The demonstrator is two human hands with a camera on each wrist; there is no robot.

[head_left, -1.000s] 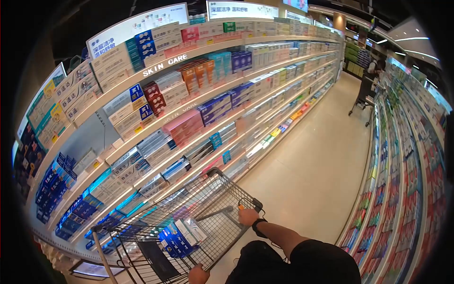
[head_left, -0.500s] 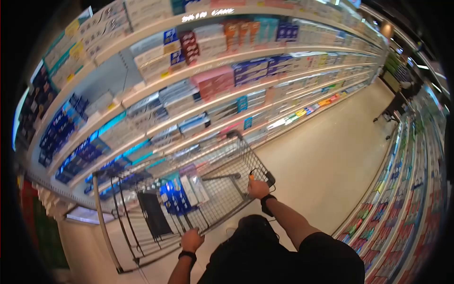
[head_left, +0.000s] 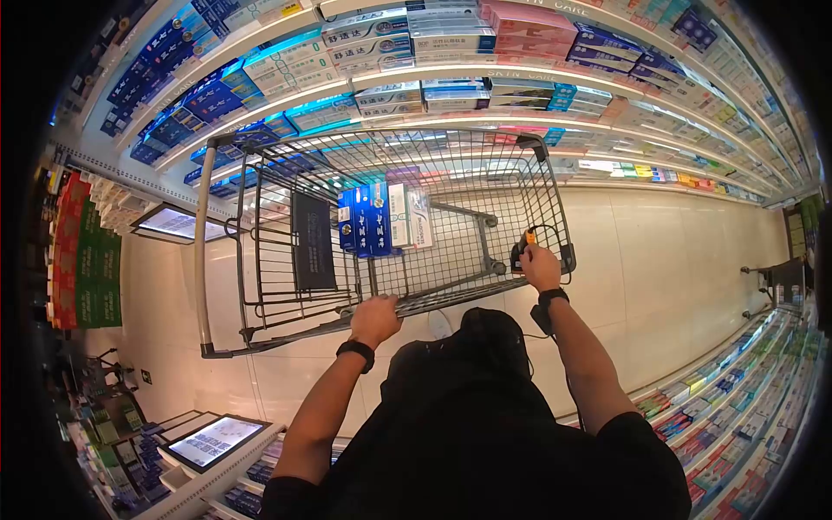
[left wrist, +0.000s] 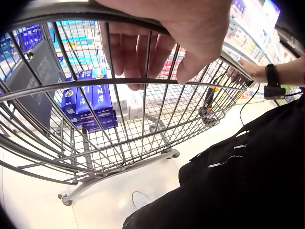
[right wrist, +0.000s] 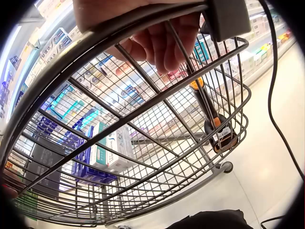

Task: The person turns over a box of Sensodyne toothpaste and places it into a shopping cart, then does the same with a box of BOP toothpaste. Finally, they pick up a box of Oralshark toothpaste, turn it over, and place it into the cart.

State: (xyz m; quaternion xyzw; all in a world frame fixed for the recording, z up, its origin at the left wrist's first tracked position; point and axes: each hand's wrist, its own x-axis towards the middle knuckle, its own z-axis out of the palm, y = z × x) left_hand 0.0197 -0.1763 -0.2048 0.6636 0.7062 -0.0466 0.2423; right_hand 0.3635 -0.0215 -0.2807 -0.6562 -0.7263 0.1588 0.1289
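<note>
A grey wire shopping cart (head_left: 451, 295) stands side-on in front of me. My left hand (head_left: 375, 321) grips its near side rim, the fingers (left wrist: 143, 55) curled over into the basket. Farther along the same rim, by the front corner, my right hand (head_left: 542, 267) grips the rail. Just below the right fingers, inside that corner, is a black-and-orange device (right wrist: 217, 126). Blue toothpaste boxes (head_left: 367, 219) lie in the basket, with white boxes (head_left: 409, 215) beside them. A dark panel (head_left: 313, 243) is at the cart's handle end.
Long shelves of boxed goods (head_left: 451, 35) run behind the cart. More shelves (head_left: 745, 390) line the right side behind me. Lit display screens (head_left: 215, 440) stand at the lower left and beside the handle (head_left: 204, 251). Another cart (head_left: 784, 282) is down the aisle. A cable (right wrist: 274, 90) hangs by my right wrist.
My view has tilted down and turned, so the cart now lies level across it. Both hands have come fully into sight along the near rim. The boxes remain in the basket.
</note>
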